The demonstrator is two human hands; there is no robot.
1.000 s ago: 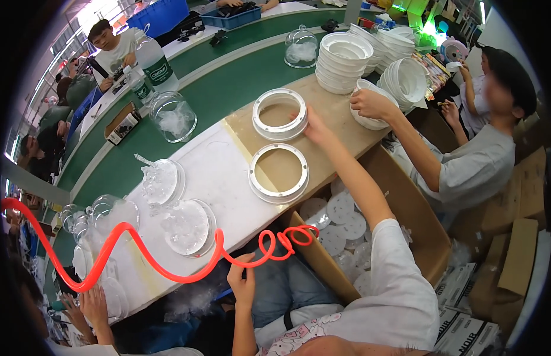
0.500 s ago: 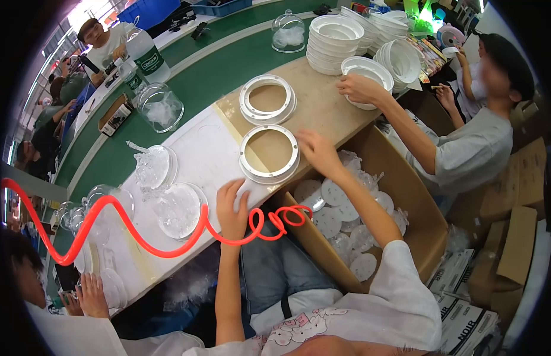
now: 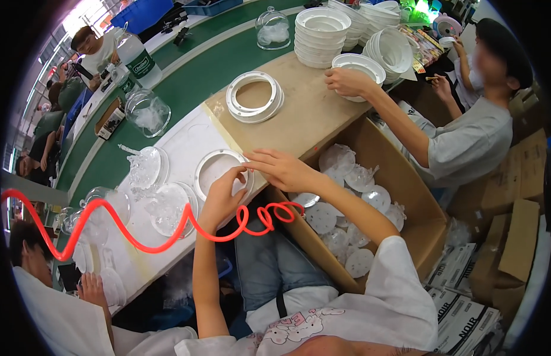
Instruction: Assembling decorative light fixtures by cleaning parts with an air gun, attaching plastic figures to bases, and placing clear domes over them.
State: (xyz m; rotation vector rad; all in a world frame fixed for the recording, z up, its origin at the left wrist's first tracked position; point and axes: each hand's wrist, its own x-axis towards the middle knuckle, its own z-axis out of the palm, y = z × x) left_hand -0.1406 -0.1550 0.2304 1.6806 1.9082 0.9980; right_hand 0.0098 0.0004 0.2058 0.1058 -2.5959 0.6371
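A white plastic ring (image 3: 199, 172) lies on the white part of the bench in front of me, its wide round hole showing the board below. My left hand (image 3: 224, 199) curls over its near right rim, fingers bent and closed on the edge. From the right, my right hand (image 3: 284, 169) reaches across with fingers stretched out, the tips at the rim beside my left fingers. Farther back, a second white ring piece (image 3: 276, 108), which looks stacked, rests on the brown board. Two clear-wrapped round pieces (image 3: 168, 209) (image 3: 146, 168) sit left of my hands.
A cardboard box (image 3: 415, 237) of wrapped clear discs stands at my right. A red coiled hose (image 3: 148, 248) crosses in front. Beyond are stacked white rings (image 3: 321, 38), glass domes (image 3: 273, 29) and a green conveyor (image 3: 228, 50). A co-worker's hand (image 3: 346, 82) holds a white ring; another person sits left.
The nearer white ring has moved left, off the brown board's edge onto the white surface. My right hand has come left with it, and both hands now meet at its rim.
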